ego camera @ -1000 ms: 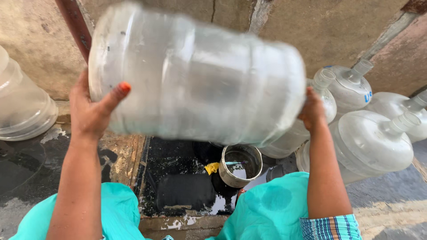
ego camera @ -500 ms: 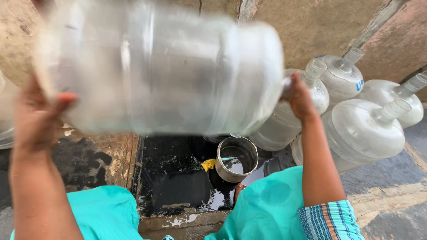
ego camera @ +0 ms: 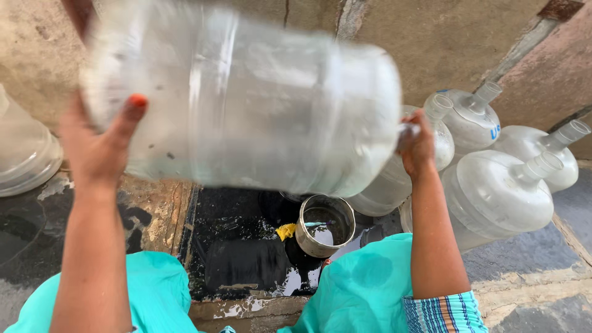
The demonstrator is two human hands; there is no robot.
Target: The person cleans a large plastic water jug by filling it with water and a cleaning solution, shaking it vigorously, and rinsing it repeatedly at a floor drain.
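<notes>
Hands are both on one big clear plastic water jug [ego camera: 246,105], which I hold sideways in the air in front of me, blurred in the picture. My left hand [ego camera: 98,148] presses flat against the bottom end of the jug, fingers spread wide and thumb up on its side. My right hand [ego camera: 418,145] is closed around the narrow neck at the other end.

Below the jug there is a dark wet pit [ego camera: 240,246] in the ground, with a stone edge on its left side and a wet rim close to my knees. A round steel pot [ego camera: 325,225] with some water stands in the pit, just beside a small yellow scrap [ego camera: 285,231]. The jug hangs well above the pot and does not touch it.

To the right, four more jugs [ego camera: 499,191] lie close together by the wall [ego camera: 431,37], their necks pointing up and right; my right hand is near the closest one, so room there is small. To the left, part of another clear jug [ego camera: 24,154] stands on the wet floor, well apart from my left arm.
</notes>
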